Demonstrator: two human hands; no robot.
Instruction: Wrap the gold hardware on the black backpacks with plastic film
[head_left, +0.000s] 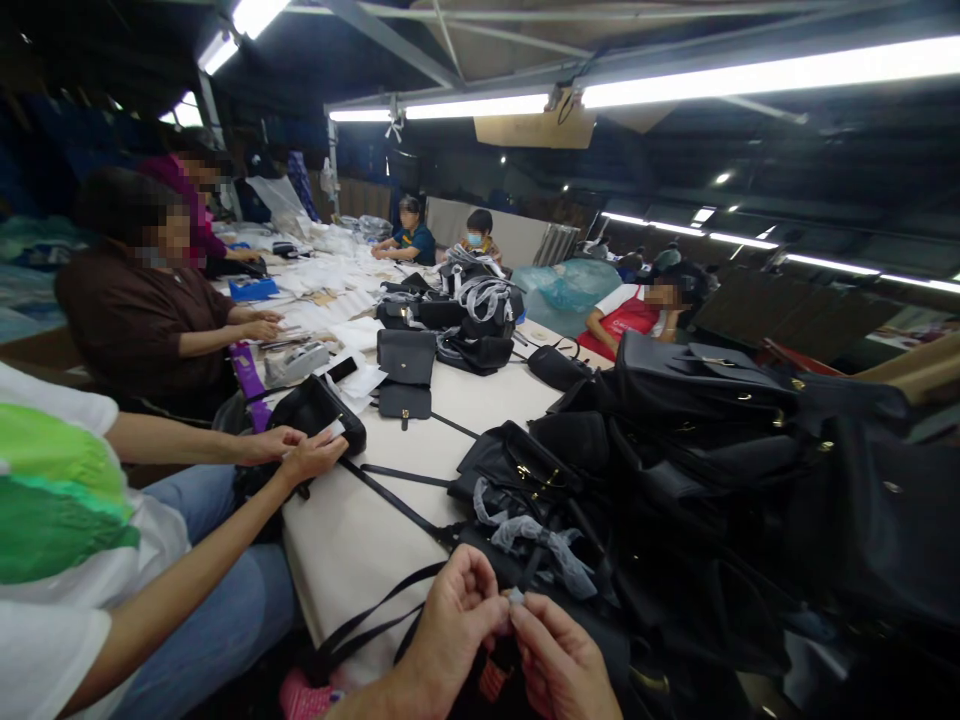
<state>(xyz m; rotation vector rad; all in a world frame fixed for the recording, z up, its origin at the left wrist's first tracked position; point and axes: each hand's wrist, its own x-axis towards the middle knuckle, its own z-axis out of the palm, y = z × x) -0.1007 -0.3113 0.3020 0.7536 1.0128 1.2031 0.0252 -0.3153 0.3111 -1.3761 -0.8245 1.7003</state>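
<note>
Low in the head view, my left hand [454, 630] is closed, thumb and fingers pinched; what it grips is mostly hidden. Close beside it, my right hand [559, 655] pinches a small whitish piece [516, 595], too small to identify, right at the left fingertips. Both hands are over a black bag [615, 650], mostly hidden in dark shade. Just beyond them, a black backpack [517, 460] with gold hardware lies on the table, with crumpled translucent wrapping [536, 535] around part of it. Thin black straps [375, 610] run left of my left hand.
A large pile of black bags [712, 450] rises on the right. At my left, a co-worker's hands [307, 455] work on another black bag [326, 405]. More bags [450, 310] and a phone [342, 370] lie on the pale table [337, 545]. Several other people sit around it.
</note>
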